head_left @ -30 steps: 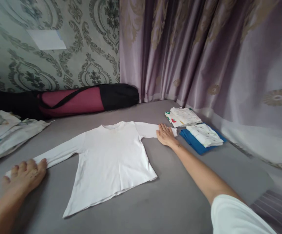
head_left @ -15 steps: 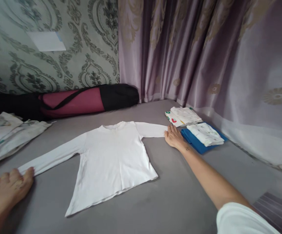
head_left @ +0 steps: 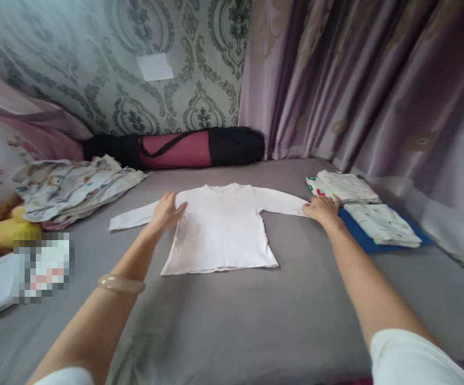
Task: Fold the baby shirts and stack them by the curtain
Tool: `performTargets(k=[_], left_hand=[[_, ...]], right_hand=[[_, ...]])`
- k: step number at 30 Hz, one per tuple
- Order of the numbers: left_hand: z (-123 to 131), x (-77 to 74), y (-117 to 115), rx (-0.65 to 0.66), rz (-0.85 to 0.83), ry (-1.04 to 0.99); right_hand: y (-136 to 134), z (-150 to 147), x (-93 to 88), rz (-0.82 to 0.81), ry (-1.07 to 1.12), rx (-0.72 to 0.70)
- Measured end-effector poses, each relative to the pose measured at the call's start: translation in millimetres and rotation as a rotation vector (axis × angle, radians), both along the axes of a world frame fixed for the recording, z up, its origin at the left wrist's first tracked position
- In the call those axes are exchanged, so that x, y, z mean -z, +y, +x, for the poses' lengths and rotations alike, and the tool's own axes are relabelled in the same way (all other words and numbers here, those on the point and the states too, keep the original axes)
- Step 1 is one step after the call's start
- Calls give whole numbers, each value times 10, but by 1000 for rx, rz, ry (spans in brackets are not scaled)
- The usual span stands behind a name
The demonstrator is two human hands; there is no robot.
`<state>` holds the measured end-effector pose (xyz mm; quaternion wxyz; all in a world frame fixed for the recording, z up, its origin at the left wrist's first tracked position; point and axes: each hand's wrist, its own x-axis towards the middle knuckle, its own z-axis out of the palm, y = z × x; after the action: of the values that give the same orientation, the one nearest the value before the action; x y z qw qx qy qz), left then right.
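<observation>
A white long-sleeved shirt (head_left: 223,227) lies spread flat, front down or up I cannot tell, on a grey bed surface (head_left: 256,315). My left hand (head_left: 168,209) rests flat on the shirt's left shoulder, fingers stretched out. My right hand (head_left: 320,207) lies at the cuff of the right sleeve, fingers extended and pressing the fabric end. A pale bangle (head_left: 121,284) circles my left wrist. Neither hand grips anything.
Folded printed clothes (head_left: 348,186) and a blue folded piece with a printed one on top (head_left: 382,230) lie at the right. A loose heap of printed garments (head_left: 71,184) sits at the left. A maroon-and-black long bag (head_left: 183,148) lies along the wall. Purple curtains (head_left: 376,80) hang at right.
My left hand left the left sleeve's cuff and now lies on the shirt's left shoulder. My right hand stays at the right cuff. The camera view shifted left.
</observation>
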<state>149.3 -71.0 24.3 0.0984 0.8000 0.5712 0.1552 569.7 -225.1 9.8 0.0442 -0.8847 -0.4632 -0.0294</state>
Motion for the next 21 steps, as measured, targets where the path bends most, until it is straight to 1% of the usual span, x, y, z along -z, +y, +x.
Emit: performTargets(k=[2, 3, 6, 8, 11, 14, 16, 18, 21], left_hand=[[373, -12, -84, 89, -79, -204], [539, -14, -125, 120, -156, -322], [956, -18, -232, 218, -458, -668], [1185, -41, -295, 268, -615, -816], [1495, -109, -399, 347, -797, -916], [1768, -185, -505, 392, -974, -989], [1908, -229, -550, 405, -1047, -1016], [2003, -268, -558, 431, -1060, -1020], [2063, -307, -487, 439, -978, -1023]], right_hand=[[-2, -28, -79, 10, 24, -18], [-1, -45, -112, 9, 32, -26], [16, -114, -197, 28, 60, -44], [48, -196, -255, 55, 108, -57], [129, -386, -353, 162, 305, -112], [231, -603, -442, 293, 601, -205], [299, -725, -481, 353, 793, -251], [364, -818, -505, 414, 961, -263], [453, -921, -535, 509, 1212, -256]])
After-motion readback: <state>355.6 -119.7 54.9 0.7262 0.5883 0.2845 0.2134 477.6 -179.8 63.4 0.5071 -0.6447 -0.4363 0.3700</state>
